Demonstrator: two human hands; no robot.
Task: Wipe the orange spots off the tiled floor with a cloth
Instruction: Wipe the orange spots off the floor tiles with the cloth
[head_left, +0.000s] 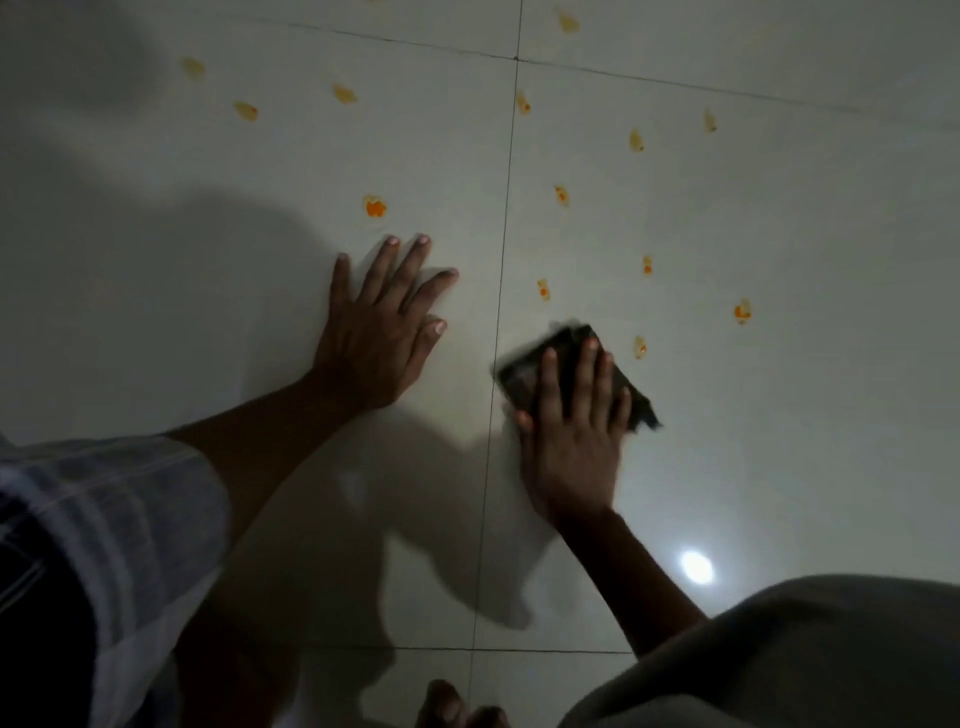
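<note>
Head view: right hand (569, 441) presses cloth (540, 374).

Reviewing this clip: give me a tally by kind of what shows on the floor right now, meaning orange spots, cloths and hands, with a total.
Orange spots: 13, the nearest to the cloth at, the brightest at
Cloths: 1, a dark cloth under the right hand
Hands: 2, the right one pressing the cloth, the left hand flat on the tiled floor
Total: 16
</note>
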